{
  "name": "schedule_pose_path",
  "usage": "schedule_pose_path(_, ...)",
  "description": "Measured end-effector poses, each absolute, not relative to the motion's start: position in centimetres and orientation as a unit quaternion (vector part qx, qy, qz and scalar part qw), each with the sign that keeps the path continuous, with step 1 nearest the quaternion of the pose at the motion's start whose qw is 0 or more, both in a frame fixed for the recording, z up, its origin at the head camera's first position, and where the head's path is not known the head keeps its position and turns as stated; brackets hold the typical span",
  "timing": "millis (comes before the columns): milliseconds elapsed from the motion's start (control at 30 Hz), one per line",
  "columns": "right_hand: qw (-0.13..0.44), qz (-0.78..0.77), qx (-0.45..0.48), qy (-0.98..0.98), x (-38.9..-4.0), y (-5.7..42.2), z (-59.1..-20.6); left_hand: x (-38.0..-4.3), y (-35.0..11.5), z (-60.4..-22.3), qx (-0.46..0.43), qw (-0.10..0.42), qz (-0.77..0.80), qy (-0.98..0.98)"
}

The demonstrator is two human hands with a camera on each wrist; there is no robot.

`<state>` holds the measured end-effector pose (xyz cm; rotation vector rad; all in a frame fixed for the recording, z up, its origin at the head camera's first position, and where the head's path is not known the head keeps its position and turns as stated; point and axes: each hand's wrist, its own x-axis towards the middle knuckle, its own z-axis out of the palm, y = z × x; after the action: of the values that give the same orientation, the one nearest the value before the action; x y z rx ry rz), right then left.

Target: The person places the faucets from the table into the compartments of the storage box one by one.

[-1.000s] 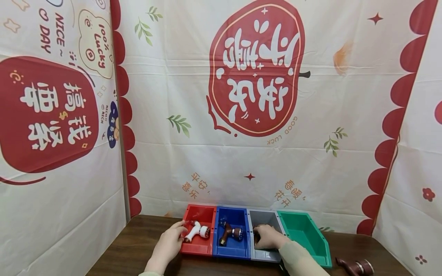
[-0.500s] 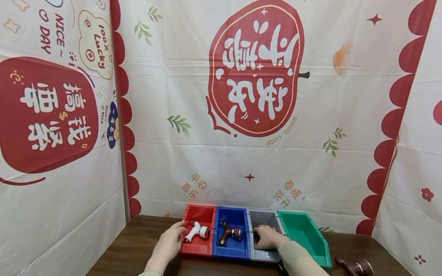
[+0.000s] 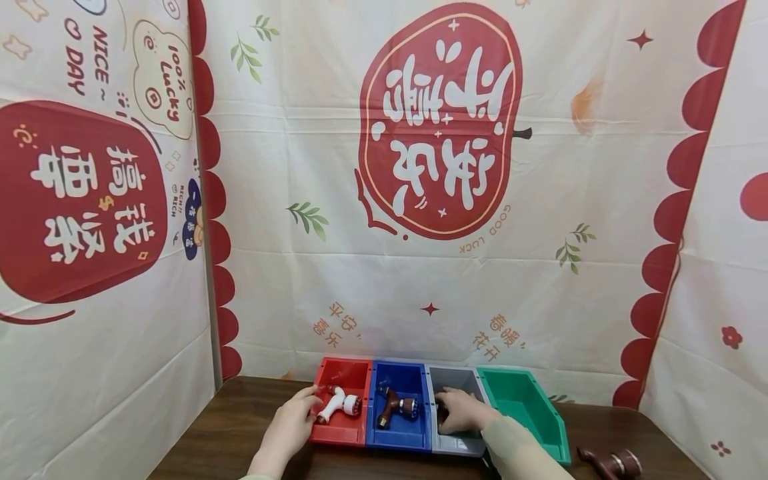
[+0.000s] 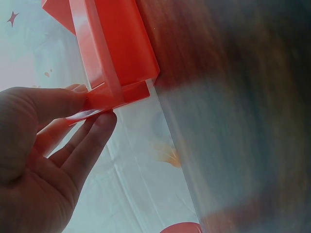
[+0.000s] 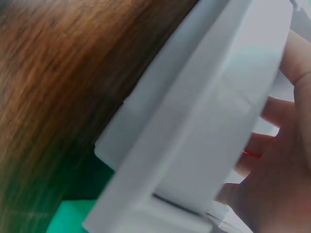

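At the left end of the row, my left hand pinches the side rim of a red bin, thumb on one face and fingers on the other. That bin contains a white tap. A brown tap with a ribbed knob lies in the blue bin beside it. My right hand reaches down into the grey bin, fingers curled round a dark brown tap that it mostly covers. In the right wrist view the grey bin's wall hides the fingertips.
A green bin ends the row on the right. Another brown tap lies on the dark wooden table to the right of it. Printed cloth hangs close behind the bins and along both sides.
The head view has shifted slightly, so everything sits a little further left. Both hands keep their places at the red and grey bins.
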<state>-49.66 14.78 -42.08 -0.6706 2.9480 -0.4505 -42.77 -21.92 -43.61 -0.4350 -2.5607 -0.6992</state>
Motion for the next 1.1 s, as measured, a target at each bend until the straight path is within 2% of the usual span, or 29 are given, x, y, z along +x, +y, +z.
schedule_pose_path(267,0.02,-0.181,-0.27,0.946,-49.0,15.3,-41.2,-42.7,-21.9,-43.5,-0.158,0.219,-0.256,-0.928)
schedule_pose_path(467,0.01,-0.203,-0.268,0.942,-47.9,15.7,-40.0,-42.6,-21.9,-43.5,-0.16,0.222,-0.254,-0.927)
schedule_pose_path(800,0.004,-0.213,-0.27,0.939,-46.3,17.2,-37.6,-42.5,-22.0,-43.3,-0.177,0.256,-0.243,-0.919)
schedule_pose_path(1100,-0.018,-0.209,-0.282,0.936,-44.2,19.3,-35.6,-42.5,-21.8,-43.3,-0.172,0.229,-0.248,-0.926)
